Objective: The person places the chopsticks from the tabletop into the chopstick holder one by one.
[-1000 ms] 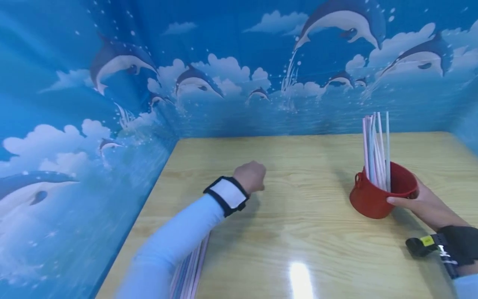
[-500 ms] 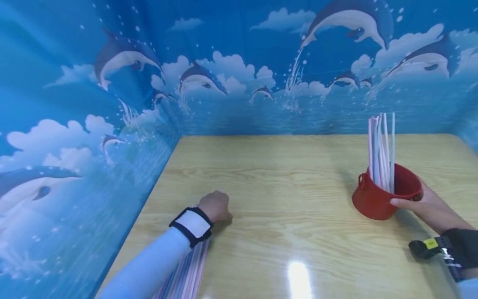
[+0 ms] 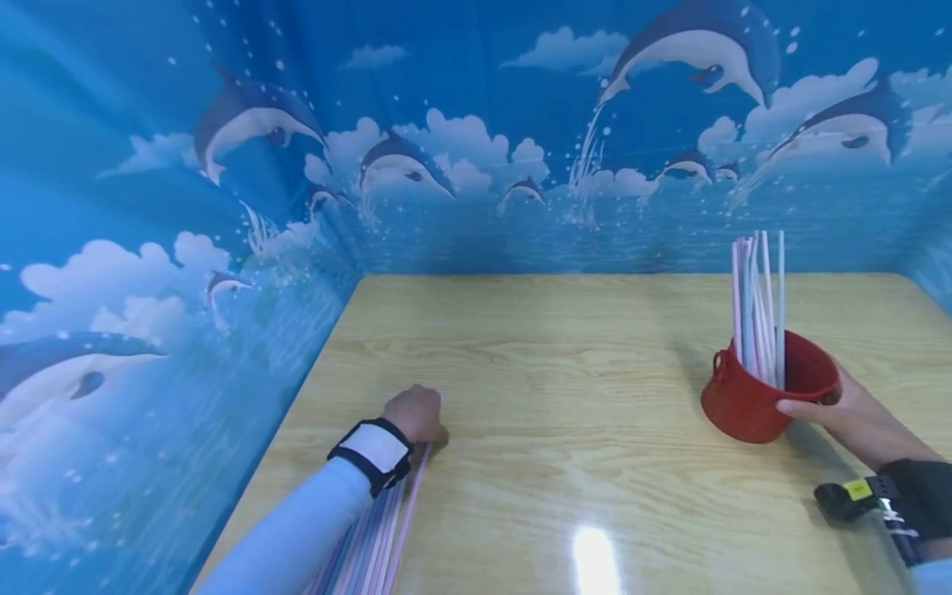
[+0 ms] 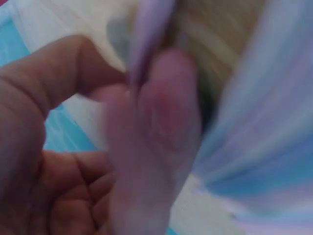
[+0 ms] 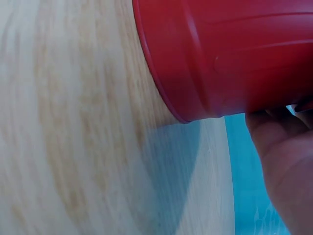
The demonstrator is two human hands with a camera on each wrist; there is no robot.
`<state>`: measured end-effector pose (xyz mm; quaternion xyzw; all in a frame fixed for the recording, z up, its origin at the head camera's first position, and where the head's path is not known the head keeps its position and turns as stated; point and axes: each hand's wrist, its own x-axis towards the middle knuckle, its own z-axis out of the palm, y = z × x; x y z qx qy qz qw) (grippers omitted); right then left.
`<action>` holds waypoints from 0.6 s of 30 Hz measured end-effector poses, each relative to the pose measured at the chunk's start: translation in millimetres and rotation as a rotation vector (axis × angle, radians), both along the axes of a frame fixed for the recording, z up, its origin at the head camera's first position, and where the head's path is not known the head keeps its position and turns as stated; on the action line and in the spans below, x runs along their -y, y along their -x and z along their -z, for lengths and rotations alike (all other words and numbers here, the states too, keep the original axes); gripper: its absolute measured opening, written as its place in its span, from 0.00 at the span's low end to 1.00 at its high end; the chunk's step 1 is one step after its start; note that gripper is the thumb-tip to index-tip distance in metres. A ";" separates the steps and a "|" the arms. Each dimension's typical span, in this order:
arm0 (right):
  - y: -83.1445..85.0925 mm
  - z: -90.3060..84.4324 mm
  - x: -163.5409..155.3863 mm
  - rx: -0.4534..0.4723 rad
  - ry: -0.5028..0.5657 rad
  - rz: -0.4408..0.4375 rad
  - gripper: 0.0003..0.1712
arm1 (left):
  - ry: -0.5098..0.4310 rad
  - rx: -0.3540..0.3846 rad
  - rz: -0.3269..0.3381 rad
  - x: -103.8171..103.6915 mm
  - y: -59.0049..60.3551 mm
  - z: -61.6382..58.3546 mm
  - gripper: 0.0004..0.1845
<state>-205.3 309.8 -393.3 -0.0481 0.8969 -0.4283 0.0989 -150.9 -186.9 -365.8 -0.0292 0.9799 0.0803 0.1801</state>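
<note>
The loose straws (image 3: 379, 537) lie in a bundle on the near left of the counter (image 3: 565, 463), and your left hand (image 3: 416, 416) now sits curled at their far ends, pinching one pale straw (image 4: 146, 44) between thumb and finger, having dropped back from mid-counter a second ago to the bundle. Your right hand (image 3: 844, 413) has not shifted: it stays wrapped round the tilted red bucket (image 3: 751, 397) on the right, straws standing upright (image 3: 759, 306) inside it.
</note>
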 end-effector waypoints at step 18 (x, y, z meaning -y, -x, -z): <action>-3.8 -5.2 -5.7 -0.036 0.007 -0.028 0.44 | -1.503 -0.753 0.458 -151.2 40.9 -188.4 0.10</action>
